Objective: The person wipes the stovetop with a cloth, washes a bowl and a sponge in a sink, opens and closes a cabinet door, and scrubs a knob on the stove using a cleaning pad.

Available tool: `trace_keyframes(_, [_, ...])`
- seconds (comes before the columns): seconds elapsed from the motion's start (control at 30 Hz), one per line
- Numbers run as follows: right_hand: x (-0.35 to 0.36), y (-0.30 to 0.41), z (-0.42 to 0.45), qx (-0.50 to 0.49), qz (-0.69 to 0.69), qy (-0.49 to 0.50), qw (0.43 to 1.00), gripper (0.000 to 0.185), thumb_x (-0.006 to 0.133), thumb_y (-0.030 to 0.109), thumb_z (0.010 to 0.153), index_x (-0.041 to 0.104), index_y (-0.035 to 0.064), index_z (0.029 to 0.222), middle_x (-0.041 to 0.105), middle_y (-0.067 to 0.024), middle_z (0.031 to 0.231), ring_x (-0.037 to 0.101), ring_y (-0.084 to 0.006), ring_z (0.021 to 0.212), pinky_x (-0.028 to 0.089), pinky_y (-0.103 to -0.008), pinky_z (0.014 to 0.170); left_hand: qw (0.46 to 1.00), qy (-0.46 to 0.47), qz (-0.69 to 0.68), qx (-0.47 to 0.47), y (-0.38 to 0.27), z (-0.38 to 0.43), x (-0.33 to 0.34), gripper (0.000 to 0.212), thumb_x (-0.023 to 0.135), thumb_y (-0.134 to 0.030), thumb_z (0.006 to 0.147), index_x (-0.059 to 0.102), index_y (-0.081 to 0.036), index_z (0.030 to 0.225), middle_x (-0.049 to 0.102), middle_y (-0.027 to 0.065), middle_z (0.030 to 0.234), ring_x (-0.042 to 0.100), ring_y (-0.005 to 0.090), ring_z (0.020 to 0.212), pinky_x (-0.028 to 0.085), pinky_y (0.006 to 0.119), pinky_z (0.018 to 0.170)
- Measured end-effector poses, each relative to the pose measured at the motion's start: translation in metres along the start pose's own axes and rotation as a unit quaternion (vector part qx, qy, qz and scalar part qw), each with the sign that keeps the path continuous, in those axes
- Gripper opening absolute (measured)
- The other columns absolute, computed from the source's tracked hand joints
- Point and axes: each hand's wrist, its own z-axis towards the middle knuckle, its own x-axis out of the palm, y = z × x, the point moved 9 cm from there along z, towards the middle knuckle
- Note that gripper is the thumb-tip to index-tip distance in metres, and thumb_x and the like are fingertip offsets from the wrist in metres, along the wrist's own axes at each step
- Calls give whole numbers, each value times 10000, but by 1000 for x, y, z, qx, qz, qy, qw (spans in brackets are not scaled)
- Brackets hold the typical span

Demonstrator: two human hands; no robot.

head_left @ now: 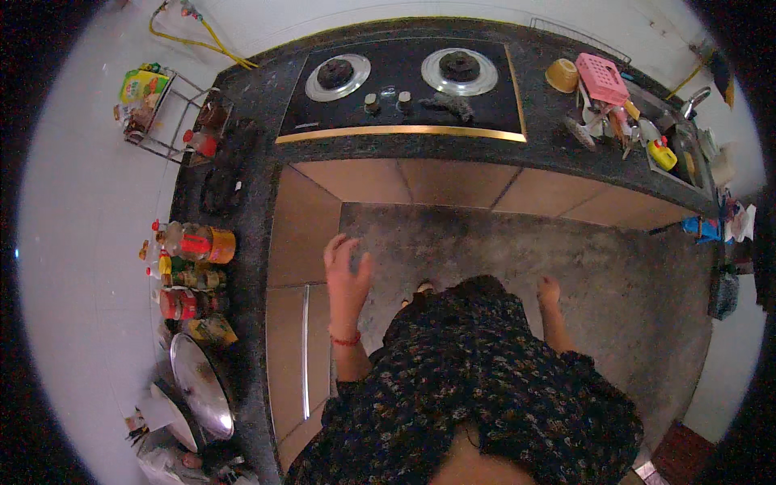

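My left hand (348,273), with a red bracelet at the wrist, is raised in the air near the left cabinet, its fingers apart and nothing in it. My right hand (548,290) hangs over the floor at my right side; it is blurred, and its finger pose is not clear. In front of me a two-burner gas stove (394,115) is set in the dark countertop. A dark crumpled scouring pad or cloth (450,107) lies on its glass below the right burner. Neither hand touches the stove or the counter.
Bottles and jars (194,242) line the left counter, near a metal lid (201,385) and a wire rack (176,115). At the right are a yellow bowl (562,76), a pink basket (602,79), utensils, a yellow bottle (661,154) and a sink (688,151).
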Motion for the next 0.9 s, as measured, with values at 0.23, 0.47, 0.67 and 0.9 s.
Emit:
trace_keyframes(0.23, [-1, 341, 11, -274, -10, -23, 961, 308, 551, 187, 811, 566, 44, 1083, 562, -187, 1018, 501, -372, 978, 389, -442, 882, 989, 4, 8, -146, 98, -13, -39, 263, 621, -91, 775, 546, -31, 1020, 469, 161, 1172, 456, 313, 1091, 424, 386, 859])
trace_keyframes(0.47, [6, 534, 53, -485, -86, -126, 861, 390, 586, 113, 756, 530, 67, 1139, 502, -179, 1148, 462, -348, 1088, 394, -410, 913, 997, -19, 51, -52, 101, 56, -11, 272, 612, -119, 784, 541, -21, 1029, 468, 173, 1163, 443, 338, 1100, 383, 419, 906])
trace_keyframes(0.67, [85, 581, 103, -480, -236, -90, 840, 419, 554, 137, 768, 530, 225, 1177, 463, -2, 1253, 392, -223, 1192, 335, -510, 912, 996, -12, -24, -89, 87, 146, 7, 272, 600, -117, 792, 542, -19, 1040, 450, 176, 1186, 428, 347, 1118, 367, 410, 924])
trace_keyframes(0.9, [81, 593, 136, -530, -171, -39, 830, 360, 504, 98, 773, 595, 222, 1099, 563, -33, 1076, 537, -242, 986, 473, -345, 784, 999, 7, 49, -11, 71, 237, 31, 266, 600, -133, 802, 546, -28, 1041, 453, 168, 1176, 436, 336, 1105, 374, 410, 915])
